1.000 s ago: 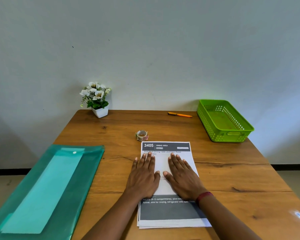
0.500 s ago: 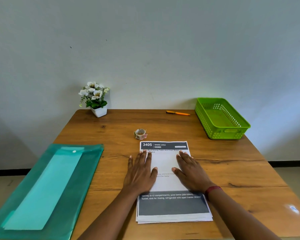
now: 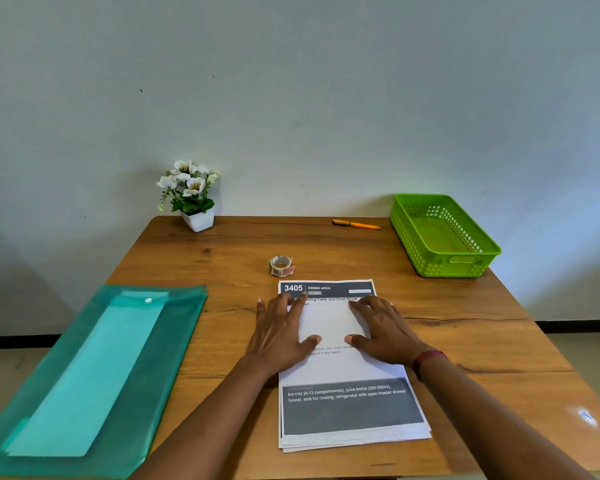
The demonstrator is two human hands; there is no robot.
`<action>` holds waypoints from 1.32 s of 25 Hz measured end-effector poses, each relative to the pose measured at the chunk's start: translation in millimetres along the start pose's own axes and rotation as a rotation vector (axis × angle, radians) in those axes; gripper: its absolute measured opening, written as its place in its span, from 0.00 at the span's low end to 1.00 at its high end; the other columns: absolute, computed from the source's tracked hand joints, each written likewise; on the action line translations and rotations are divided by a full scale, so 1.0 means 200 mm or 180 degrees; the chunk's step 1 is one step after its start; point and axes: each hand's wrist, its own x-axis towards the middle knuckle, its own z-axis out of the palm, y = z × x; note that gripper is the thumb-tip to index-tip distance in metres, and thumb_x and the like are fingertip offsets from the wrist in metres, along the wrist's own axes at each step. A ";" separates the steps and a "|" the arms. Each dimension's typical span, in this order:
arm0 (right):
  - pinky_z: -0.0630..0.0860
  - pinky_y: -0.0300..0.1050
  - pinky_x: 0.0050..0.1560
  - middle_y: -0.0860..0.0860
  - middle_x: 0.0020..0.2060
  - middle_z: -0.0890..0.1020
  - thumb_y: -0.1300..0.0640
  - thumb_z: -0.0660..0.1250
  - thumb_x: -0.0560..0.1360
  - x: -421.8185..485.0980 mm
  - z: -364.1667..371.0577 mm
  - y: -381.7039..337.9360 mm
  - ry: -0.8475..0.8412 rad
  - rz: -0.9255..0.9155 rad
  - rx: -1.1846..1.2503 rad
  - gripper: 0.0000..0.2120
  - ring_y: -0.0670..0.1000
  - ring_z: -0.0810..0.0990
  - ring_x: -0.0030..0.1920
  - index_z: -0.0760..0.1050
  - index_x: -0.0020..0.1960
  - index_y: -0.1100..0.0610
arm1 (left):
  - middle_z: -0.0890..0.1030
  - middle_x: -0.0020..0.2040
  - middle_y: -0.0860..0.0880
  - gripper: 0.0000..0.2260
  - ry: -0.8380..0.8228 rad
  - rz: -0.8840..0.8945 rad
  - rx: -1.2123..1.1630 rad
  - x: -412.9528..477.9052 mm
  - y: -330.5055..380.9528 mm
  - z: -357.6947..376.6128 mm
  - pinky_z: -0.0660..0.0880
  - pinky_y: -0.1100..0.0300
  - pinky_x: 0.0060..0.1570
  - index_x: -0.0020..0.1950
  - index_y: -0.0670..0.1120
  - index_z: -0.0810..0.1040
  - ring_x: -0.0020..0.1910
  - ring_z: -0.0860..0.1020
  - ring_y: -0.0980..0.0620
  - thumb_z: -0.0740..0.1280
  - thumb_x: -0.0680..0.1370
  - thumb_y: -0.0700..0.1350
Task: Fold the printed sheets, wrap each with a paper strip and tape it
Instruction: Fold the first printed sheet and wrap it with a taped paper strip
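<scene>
Zero folds made so far, by the look of it: printed sheets [image 3: 347, 407] lying flat in one slightly fanned stack at the near middle of the table [image 3: 482, 341], with no wrap and no tape on them. Everything left to do, then: folding, wrapping with a strip, taping, and the same for each sheet in the stack (count impossible to tell from the staggered near edges).

Left hand [image 3: 279, 336] spread palm-down, fingers straight, gripping nothing; laid across the left edge of the top sheet, with the outer fingers over bare wood and the thumb pointing inward on the white middle of the page. Right hand [image 3: 385, 332] likewise flat and open, empty, resting on the right side of the same sheet, fingertips just short of the dark header band, thumb facing the left thumb with a gap of paper between them. Both on the far half of the page, with the near half and its grey text block uncovered. Probably steadying or squaring the stack before a first fold.

Tape roll [image 3: 280, 265] just beyond the far edge of the sheets, untouched. Pale teal paper strips [image 3: 94, 372] well to the left, seemingly inside a translucent green folder [image 3: 174, 341], also untouched. Green basket [image 3: 444, 233] at the far right corner, nothing visible in it.
</scene>
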 end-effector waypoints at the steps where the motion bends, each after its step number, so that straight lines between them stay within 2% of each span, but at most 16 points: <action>1: 0.61 0.50 0.70 0.53 0.71 0.67 0.37 0.68 0.73 0.00 -0.01 -0.01 0.0027 0.0012 0.0039 0.38 0.56 0.64 0.71 0.62 0.77 0.52 | 0.68 0.64 0.49 0.36 0.0101 0.0058 -0.0020 0.01 0.00 -0.01 0.52 0.40 0.75 0.77 0.50 0.62 0.67 0.65 0.49 0.64 0.75 0.66; 3: 0.64 0.51 0.68 0.53 0.69 0.67 0.38 0.70 0.71 -0.02 -0.03 -0.02 0.0123 0.0020 0.0078 0.39 0.56 0.65 0.70 0.62 0.77 0.52 | 0.71 0.63 0.49 0.31 0.0343 0.0169 -0.0160 0.00 -0.01 -0.03 0.62 0.45 0.71 0.74 0.49 0.68 0.64 0.69 0.49 0.67 0.76 0.62; 5: 0.66 0.51 0.65 0.53 0.68 0.67 0.39 0.72 0.71 -0.05 -0.05 -0.04 0.0273 0.0013 0.0068 0.40 0.56 0.65 0.68 0.63 0.76 0.52 | 0.74 0.61 0.48 0.25 0.0606 0.0252 -0.0419 -0.03 -0.02 -0.04 0.71 0.50 0.62 0.70 0.47 0.73 0.60 0.73 0.48 0.72 0.76 0.52; 7: 0.68 0.52 0.61 0.54 0.66 0.69 0.44 0.74 0.71 -0.07 -0.07 -0.05 0.0487 0.0018 0.0100 0.35 0.56 0.68 0.65 0.66 0.75 0.52 | 0.75 0.59 0.48 0.21 0.0822 0.0235 -0.0833 -0.05 -0.02 -0.05 0.76 0.54 0.55 0.67 0.45 0.76 0.57 0.76 0.48 0.74 0.75 0.42; 9: 0.71 0.52 0.57 0.55 0.63 0.72 0.52 0.74 0.73 -0.09 -0.09 -0.06 0.0688 0.0045 0.0159 0.29 0.57 0.72 0.62 0.71 0.72 0.52 | 0.77 0.59 0.47 0.20 0.0977 0.0164 -0.1226 -0.06 -0.01 -0.08 0.79 0.58 0.50 0.66 0.44 0.77 0.55 0.78 0.48 0.73 0.75 0.37; 11: 0.74 0.53 0.51 0.57 0.58 0.75 0.59 0.74 0.73 -0.11 -0.11 -0.07 0.0880 -0.0009 0.0186 0.24 0.59 0.75 0.56 0.74 0.68 0.54 | 0.78 0.60 0.46 0.19 0.1072 0.0146 -0.1434 -0.07 0.00 -0.11 0.82 0.55 0.49 0.64 0.43 0.78 0.53 0.80 0.47 0.73 0.75 0.35; 14: 0.74 0.50 0.41 0.57 0.49 0.78 0.67 0.73 0.72 -0.13 -0.15 -0.07 0.1202 -0.0204 0.0348 0.17 0.60 0.78 0.45 0.80 0.61 0.58 | 0.79 0.60 0.46 0.17 0.1136 0.0194 -0.1484 -0.08 0.00 -0.14 0.82 0.52 0.51 0.64 0.43 0.79 0.59 0.79 0.48 0.72 0.75 0.34; 16: 0.72 0.47 0.36 0.57 0.45 0.78 0.69 0.72 0.73 -0.14 -0.17 -0.08 0.1340 -0.0260 0.0401 0.13 0.60 0.78 0.40 0.82 0.56 0.59 | 0.80 0.60 0.45 0.17 0.1177 0.0154 -0.1439 -0.08 0.00 -0.16 0.82 0.52 0.53 0.64 0.44 0.79 0.60 0.78 0.48 0.72 0.76 0.34; 19: 0.69 0.45 0.32 0.57 0.44 0.79 0.69 0.71 0.74 -0.17 -0.20 -0.10 0.1442 -0.0336 0.0374 0.10 0.59 0.78 0.37 0.83 0.53 0.60 | 0.82 0.57 0.45 0.19 0.1217 0.0217 -0.1251 -0.10 0.01 -0.17 0.81 0.50 0.52 0.64 0.44 0.80 0.55 0.79 0.48 0.73 0.74 0.33; 23: 0.65 0.41 0.33 0.56 0.43 0.79 0.70 0.72 0.72 -0.22 -0.19 -0.11 0.1467 -0.0402 0.0369 0.10 0.57 0.78 0.36 0.84 0.51 0.60 | 0.82 0.52 0.45 0.18 0.1198 0.0364 -0.0995 -0.15 0.02 -0.17 0.79 0.48 0.54 0.61 0.43 0.81 0.50 0.79 0.48 0.72 0.73 0.31; 25: 0.67 0.41 0.32 0.56 0.42 0.79 0.69 0.72 0.72 -0.25 -0.18 -0.11 0.1426 -0.0389 0.0409 0.10 0.57 0.78 0.35 0.84 0.51 0.59 | 0.82 0.50 0.46 0.16 0.1132 0.0383 -0.0906 -0.17 0.03 -0.15 0.79 0.50 0.54 0.59 0.43 0.83 0.50 0.79 0.49 0.71 0.73 0.31; 28: 0.69 0.42 0.34 0.55 0.43 0.79 0.66 0.73 0.72 -0.30 -0.12 -0.11 0.1335 -0.0389 0.0437 0.10 0.57 0.79 0.37 0.83 0.52 0.58 | 0.82 0.46 0.49 0.12 0.1094 0.0458 -0.0772 -0.22 0.07 -0.11 0.77 0.51 0.59 0.54 0.43 0.85 0.47 0.79 0.51 0.70 0.73 0.33; 30: 0.74 0.45 0.38 0.55 0.46 0.81 0.64 0.73 0.73 -0.33 -0.09 -0.10 0.1207 -0.0370 0.0407 0.12 0.57 0.80 0.42 0.83 0.55 0.57 | 0.82 0.45 0.50 0.10 0.1089 0.0517 -0.0725 -0.25 0.09 -0.07 0.79 0.52 0.53 0.51 0.44 0.85 0.45 0.79 0.52 0.70 0.72 0.34; 32: 0.77 0.50 0.47 0.55 0.56 0.81 0.60 0.71 0.74 -0.35 -0.04 -0.09 0.0981 -0.0305 0.0228 0.14 0.58 0.80 0.52 0.82 0.60 0.55 | 0.82 0.46 0.50 0.09 0.1062 0.0523 -0.0668 -0.29 0.10 -0.02 0.80 0.54 0.48 0.49 0.44 0.85 0.45 0.80 0.52 0.70 0.72 0.36; 33: 0.76 0.52 0.53 0.55 0.62 0.80 0.57 0.70 0.76 -0.36 -0.02 -0.09 0.0856 -0.0244 0.0121 0.16 0.58 0.78 0.59 0.80 0.63 0.54 | 0.83 0.47 0.50 0.08 0.1032 0.0503 -0.0633 -0.30 0.11 0.00 0.80 0.54 0.48 0.49 0.44 0.85 0.46 0.80 0.51 0.70 0.72 0.36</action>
